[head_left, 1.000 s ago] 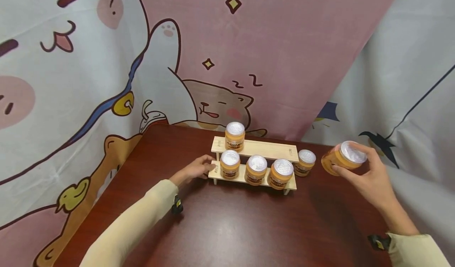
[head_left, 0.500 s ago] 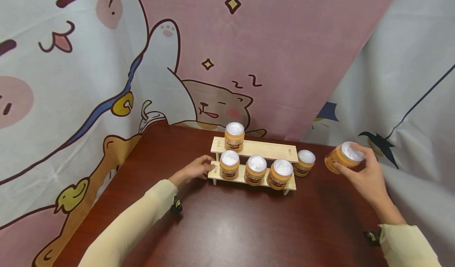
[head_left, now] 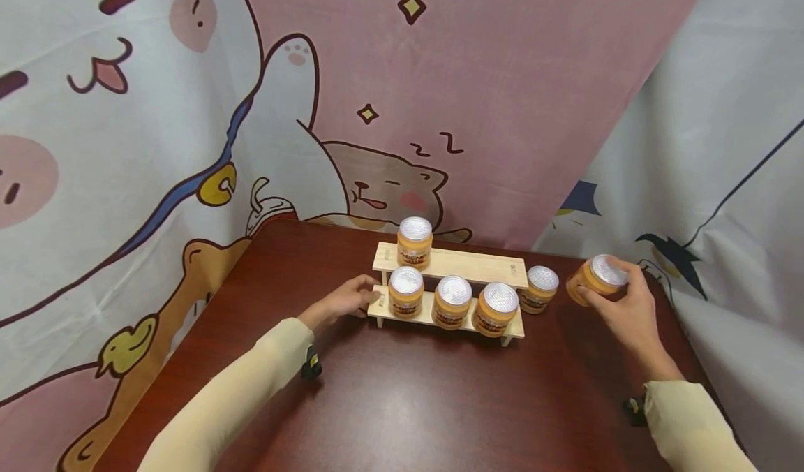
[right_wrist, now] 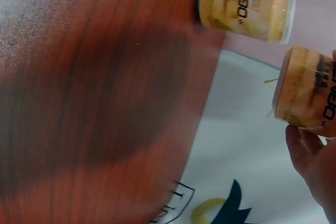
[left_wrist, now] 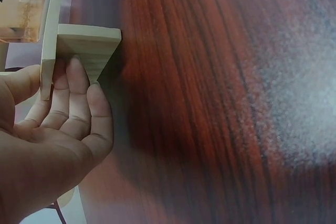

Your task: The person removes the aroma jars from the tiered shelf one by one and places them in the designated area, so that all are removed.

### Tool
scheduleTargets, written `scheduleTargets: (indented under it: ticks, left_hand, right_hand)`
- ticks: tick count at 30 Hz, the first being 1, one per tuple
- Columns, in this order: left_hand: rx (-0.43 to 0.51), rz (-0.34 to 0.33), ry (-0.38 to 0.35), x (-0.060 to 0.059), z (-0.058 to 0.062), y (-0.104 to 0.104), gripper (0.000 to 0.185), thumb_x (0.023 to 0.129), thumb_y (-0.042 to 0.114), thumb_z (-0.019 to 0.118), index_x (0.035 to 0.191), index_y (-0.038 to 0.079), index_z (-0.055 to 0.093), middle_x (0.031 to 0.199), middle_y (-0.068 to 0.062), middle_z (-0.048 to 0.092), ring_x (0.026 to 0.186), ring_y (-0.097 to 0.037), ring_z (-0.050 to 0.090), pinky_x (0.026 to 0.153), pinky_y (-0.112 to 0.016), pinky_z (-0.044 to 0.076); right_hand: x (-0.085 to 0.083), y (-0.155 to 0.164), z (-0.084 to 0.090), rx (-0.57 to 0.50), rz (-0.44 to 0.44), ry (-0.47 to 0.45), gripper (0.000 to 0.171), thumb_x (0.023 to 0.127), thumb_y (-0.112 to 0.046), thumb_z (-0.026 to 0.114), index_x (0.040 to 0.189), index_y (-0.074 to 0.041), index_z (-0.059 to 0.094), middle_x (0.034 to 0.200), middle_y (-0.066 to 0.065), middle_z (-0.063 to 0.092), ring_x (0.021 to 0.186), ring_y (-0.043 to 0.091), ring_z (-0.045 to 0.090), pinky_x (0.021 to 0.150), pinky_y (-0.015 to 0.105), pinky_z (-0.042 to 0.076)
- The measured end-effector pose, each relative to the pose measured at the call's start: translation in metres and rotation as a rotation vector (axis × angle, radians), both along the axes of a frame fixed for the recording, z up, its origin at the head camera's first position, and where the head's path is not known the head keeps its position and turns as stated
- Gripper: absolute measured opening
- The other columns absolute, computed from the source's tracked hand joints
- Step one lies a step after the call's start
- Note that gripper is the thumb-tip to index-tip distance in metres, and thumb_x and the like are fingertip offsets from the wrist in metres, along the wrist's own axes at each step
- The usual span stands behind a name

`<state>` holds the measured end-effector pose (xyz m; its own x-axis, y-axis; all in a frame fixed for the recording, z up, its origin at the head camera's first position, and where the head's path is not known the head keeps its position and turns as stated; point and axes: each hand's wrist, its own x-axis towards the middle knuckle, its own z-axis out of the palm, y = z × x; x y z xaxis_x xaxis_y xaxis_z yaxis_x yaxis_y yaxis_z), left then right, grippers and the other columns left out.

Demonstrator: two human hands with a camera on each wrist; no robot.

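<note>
The right hand (head_left: pixel 622 304) has carried its jar (head_left: pixel 593 278) lower and nearer the rack (head_left: pixel 449 266), fingers curled round it, at 3 o'clock of the rack; left hand (head_left: pixel 342 301) steadies the rack's end with straight fingers; placing on the bare upper shelf seems next, calling for an upright set-down.

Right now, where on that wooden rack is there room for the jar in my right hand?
The upper shelf is bare right of its single jar. The lower shelf is crowded with three jars. The right hand grips the held jar.

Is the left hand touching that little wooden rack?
Touching. The left wrist view shows the left hand with fingertips pressed against the wooden rack end.
</note>
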<state>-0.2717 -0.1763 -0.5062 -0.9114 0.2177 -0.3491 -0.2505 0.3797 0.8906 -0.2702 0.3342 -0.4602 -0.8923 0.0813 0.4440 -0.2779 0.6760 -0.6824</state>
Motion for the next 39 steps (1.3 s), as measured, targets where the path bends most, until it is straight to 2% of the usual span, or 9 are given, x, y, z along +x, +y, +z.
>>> scheduleTargets:
  ticks: [7, 10, 14, 16, 19, 25, 27, 32, 39]
  left_hand:
    - [0.002, -0.009, -0.005, 0.0, 0.001, 0.0, 0.038, 0.102, 0.023, 0.056, 0.134, 0.004, 0.048, 0.11, -0.013, 0.069, 0.086, -0.017, 0.067, 0.077, -0.039, 0.056]
    - [0.006, -0.007, -0.007, 0.0, 0.001, 0.0, 0.037, 0.102, 0.022, 0.057, 0.134, 0.004, 0.049, 0.109, -0.012, 0.069, 0.084, -0.017, 0.067, 0.076, -0.038, 0.056]
    - [0.008, -0.005, -0.004, 0.0, 0.002, 0.0, 0.037, 0.102, 0.022, 0.056, 0.134, 0.004, 0.049, 0.108, -0.012, 0.069, 0.085, -0.017, 0.067, 0.076, -0.038, 0.056]
    - [0.005, -0.008, -0.002, 0.0, 0.002, 0.0, 0.037, 0.103, 0.023, 0.056, 0.134, 0.004, 0.049, 0.109, -0.012, 0.069, 0.086, -0.018, 0.067, 0.076, -0.038, 0.056]
    - [0.0, -0.014, 0.0, 0.0, 0.001, -0.001, 0.038, 0.103, 0.024, 0.056, 0.134, 0.004, 0.048, 0.11, -0.013, 0.069, 0.087, -0.018, 0.067, 0.077, -0.038, 0.056]
    - [0.006, -0.024, 0.013, -0.001, 0.0, -0.001, 0.04, 0.103, 0.024, 0.056, 0.136, 0.003, 0.047, 0.111, -0.014, 0.068, 0.087, -0.018, 0.067, 0.079, -0.04, 0.057]
    - [0.017, -0.021, 0.013, -0.001, -0.001, 0.0, 0.04, 0.103, 0.024, 0.056, 0.135, 0.003, 0.047, 0.111, -0.014, 0.068, 0.087, -0.018, 0.067, 0.078, -0.04, 0.057]
    - [0.017, -0.008, -0.003, -0.001, -0.002, 0.0, 0.038, 0.102, 0.023, 0.056, 0.134, 0.004, 0.048, 0.111, -0.013, 0.069, 0.087, -0.017, 0.067, 0.077, -0.038, 0.056]
    - [0.003, -0.006, -0.007, 0.0, 0.0, -0.001, 0.037, 0.103, 0.024, 0.056, 0.134, 0.005, 0.048, 0.109, -0.012, 0.068, 0.087, -0.018, 0.066, 0.078, -0.039, 0.056]
  right_hand:
    - [-0.005, 0.003, -0.011, -0.011, -0.068, -0.026, 0.081, 0.081, -0.011, 0.082, 0.15, -0.011, 0.039, 0.136, 0.019, 0.052, 0.103, -0.012, 0.038, 0.083, 0.007, 0.032]
    - [-0.008, 0.005, -0.015, -0.012, -0.099, -0.038, 0.084, 0.08, -0.011, 0.083, 0.151, -0.014, 0.038, 0.138, 0.02, 0.052, 0.11, 0.002, 0.046, 0.086, 0.01, 0.031]
    - [-0.01, 0.006, -0.021, -0.015, -0.115, -0.061, 0.083, 0.079, -0.011, 0.083, 0.15, -0.012, 0.038, 0.139, 0.021, 0.052, 0.117, 0.032, 0.051, 0.089, 0.015, 0.032]
    - [-0.012, 0.006, -0.023, -0.018, -0.115, -0.076, 0.083, 0.08, -0.012, 0.082, 0.15, -0.012, 0.037, 0.139, 0.023, 0.051, 0.118, 0.038, 0.051, 0.092, 0.021, 0.034]
    - [-0.014, 0.005, -0.027, -0.024, -0.114, -0.097, 0.084, 0.08, -0.013, 0.082, 0.15, -0.011, 0.035, 0.139, 0.025, 0.051, 0.118, 0.04, 0.051, 0.093, 0.025, 0.035]
    - [-0.019, 0.005, -0.036, -0.03, -0.109, -0.129, 0.083, 0.081, -0.014, 0.082, 0.149, -0.011, 0.034, 0.138, 0.024, 0.051, 0.117, 0.038, 0.052, 0.087, 0.019, 0.034]
    - [-0.019, 0.006, -0.039, -0.029, -0.106, -0.142, 0.082, 0.082, -0.013, 0.081, 0.149, -0.01, 0.034, 0.139, 0.025, 0.05, 0.118, 0.039, 0.051, 0.09, 0.025, 0.037]
    - [-0.021, 0.006, -0.047, -0.016, -0.084, -0.169, 0.082, 0.083, -0.011, 0.079, 0.149, -0.006, 0.031, 0.141, 0.03, 0.046, 0.121, 0.045, 0.049, 0.095, 0.051, 0.039]
    - [-0.026, 0.004, -0.057, -0.003, -0.047, -0.167, 0.08, 0.083, -0.008, 0.079, 0.147, -0.003, 0.032, 0.139, 0.032, 0.045, 0.121, 0.047, 0.048, 0.094, 0.061, 0.036]
